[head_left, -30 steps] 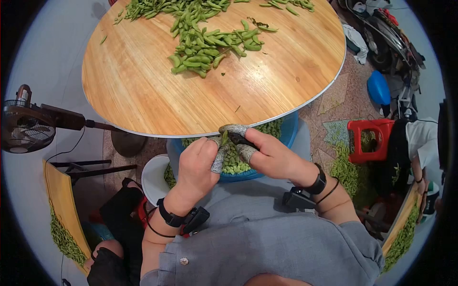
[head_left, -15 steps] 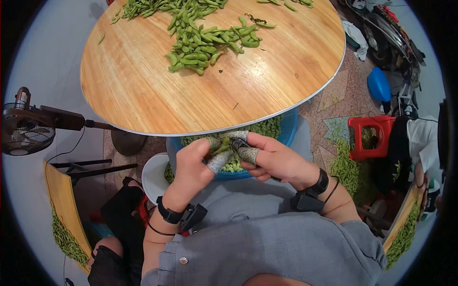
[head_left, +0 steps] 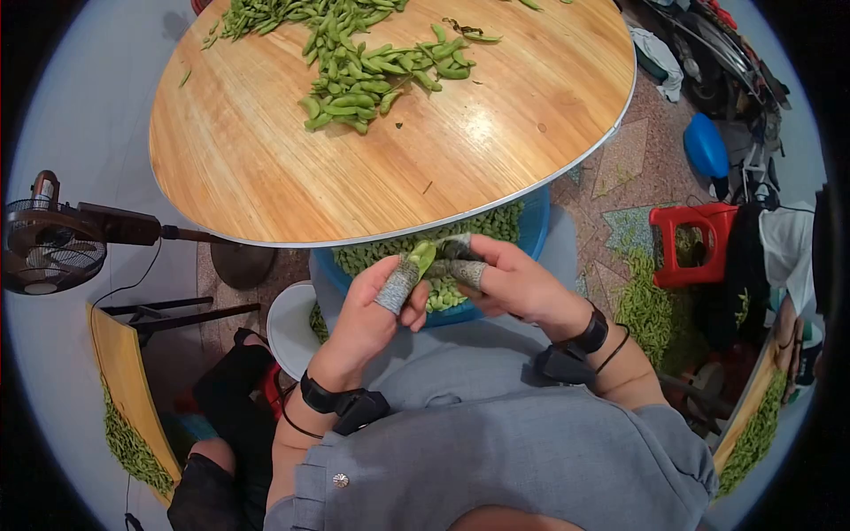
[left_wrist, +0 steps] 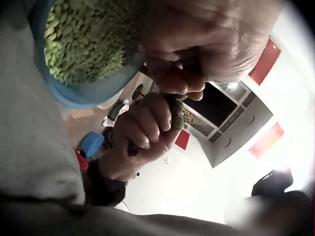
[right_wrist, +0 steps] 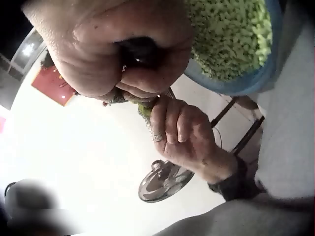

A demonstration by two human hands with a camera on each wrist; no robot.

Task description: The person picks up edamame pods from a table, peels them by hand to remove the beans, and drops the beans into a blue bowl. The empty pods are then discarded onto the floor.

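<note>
A green soybean pod [head_left: 424, 253] is pinched between the thumb and fingers of my left hand [head_left: 367, 301], over a blue basin [head_left: 539, 232]. The pod looks split along its upper side. My right hand [head_left: 522, 288] is close beside it, fingers curled round a dark-handled tool [right_wrist: 140, 50], whose butt also pokes out below the fist in the left wrist view. The tool's working end is hidden, so I cannot tell its kind. Grey speckled wraps [head_left: 396, 288] cover the thumbs and some fingers. Shelled green beans [head_left: 443, 296] fill the basin.
Unshelled pods [head_left: 350, 102] lie heaped on the round wooden table [head_left: 266, 177] ahead. A white bucket [head_left: 288, 327] and a fan [head_left: 53, 248] stand left. To the right are a red stool [head_left: 691, 252] and pods [head_left: 646, 310] on the floor. Another person's leg [head_left: 212, 456] shows at lower left.
The hands drew apart slightly and lowered from the table edge. The pod has turned upward in the left fingers and shows its upper side. The view has shifted a little.
</note>
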